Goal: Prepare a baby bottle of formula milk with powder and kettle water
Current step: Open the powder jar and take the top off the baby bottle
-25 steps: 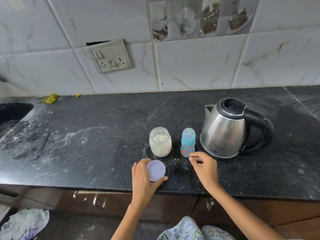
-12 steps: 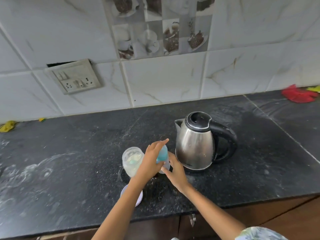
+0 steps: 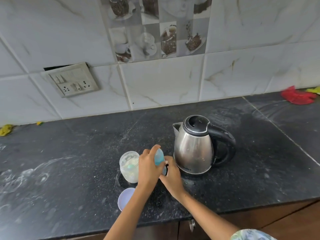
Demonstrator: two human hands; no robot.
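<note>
Baby bottle stood upright btwn both hands, just left of kettle.
Left hand gripped its blue cap; right hand clasped the base, equally near.

On the black speckled stone bench are counted: one stainless-steel electric kettle with a black handle, one open clear glass jar of white powder, one round pale lilac lid, one small blue-capped baby bottle, and one red cloth. Two hands are seen, a left hand and a right hand.
</note>
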